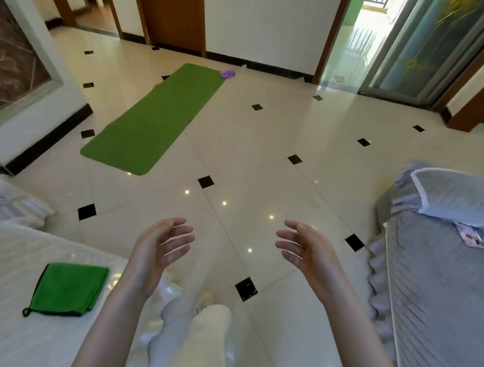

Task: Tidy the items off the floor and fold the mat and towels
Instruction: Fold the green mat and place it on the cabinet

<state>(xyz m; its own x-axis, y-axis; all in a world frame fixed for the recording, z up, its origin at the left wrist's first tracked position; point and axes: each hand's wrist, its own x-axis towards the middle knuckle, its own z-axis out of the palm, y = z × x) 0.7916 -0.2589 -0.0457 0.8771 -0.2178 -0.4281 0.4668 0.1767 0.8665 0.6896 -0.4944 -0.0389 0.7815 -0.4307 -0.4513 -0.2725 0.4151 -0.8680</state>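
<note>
Head view — we hold our left hand (160,246) and right hand (304,249) empty, fingers loosely spread, over the floor (266,145); green mat (151,118) unrolled far left, folded green towel (68,289) near left.

Glossy tiled floor (266,145), green mat (154,115) flat, purple item (228,74) at far end

Open glossy cream tiled floor (259,161) is left between the white-covered sofa (15,297) and grey quilted sofa (441,294); the unrolled green rubber mat (151,118) is reached unobstructed
</note>
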